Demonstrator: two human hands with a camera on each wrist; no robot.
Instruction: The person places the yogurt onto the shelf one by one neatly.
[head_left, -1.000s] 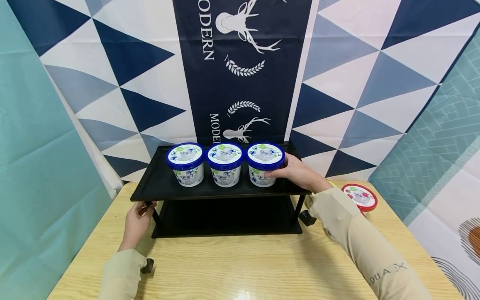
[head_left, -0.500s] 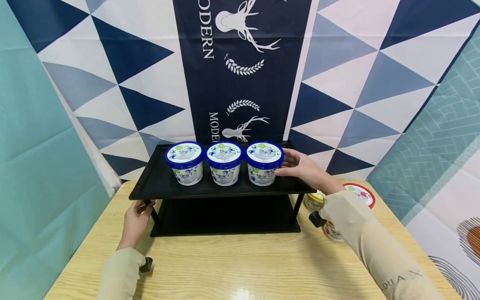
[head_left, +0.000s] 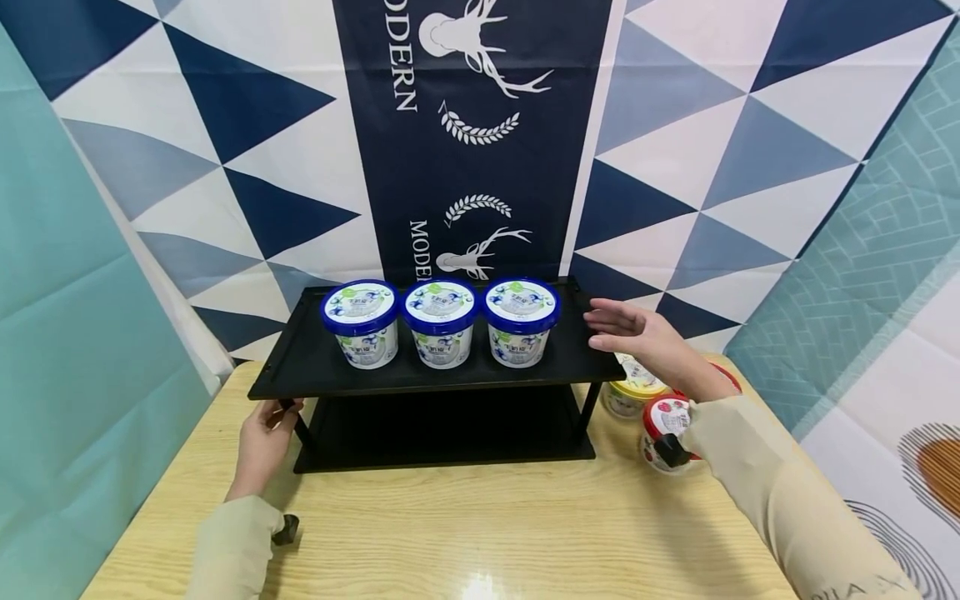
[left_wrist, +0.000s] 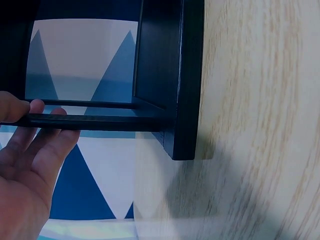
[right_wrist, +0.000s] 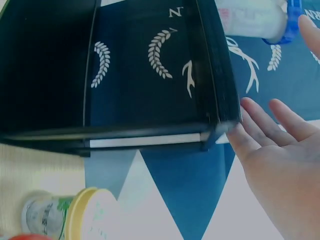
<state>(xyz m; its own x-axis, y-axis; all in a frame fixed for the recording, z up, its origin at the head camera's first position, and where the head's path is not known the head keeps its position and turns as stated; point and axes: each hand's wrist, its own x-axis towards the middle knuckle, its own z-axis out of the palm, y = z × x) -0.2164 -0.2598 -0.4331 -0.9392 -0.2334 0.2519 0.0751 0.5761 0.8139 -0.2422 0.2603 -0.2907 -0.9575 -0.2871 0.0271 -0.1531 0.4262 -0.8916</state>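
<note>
Three tubs with blue lids stand in a row on the top board of a black two-tier rack [head_left: 450,385]: a left tub [head_left: 361,323], a middle tub [head_left: 440,323] and a right tub [head_left: 521,323]. My left hand [head_left: 264,443] grips the rack's front left post [left_wrist: 100,122] just under the top board, thumb on one side and fingers on the other. Over the rack's right end, my right hand [head_left: 648,342] is apart from the right tub, its fingers spread and holding nothing. In the right wrist view its fingers [right_wrist: 260,125] appear beside the top board's edge.
On the wooden table [head_left: 450,525], right of the rack, stand a yellow-lidded tub [head_left: 630,387] and a red-lidded tub [head_left: 663,429]. Another red lid [head_left: 726,377] shows partly behind my right forearm. A patterned cloth [head_left: 480,167] hangs behind the rack.
My right hand has let go of the right blue-lidded tub and moved away to the right. The tub stays on the top board. My left hand keeps its hold on the post.
</note>
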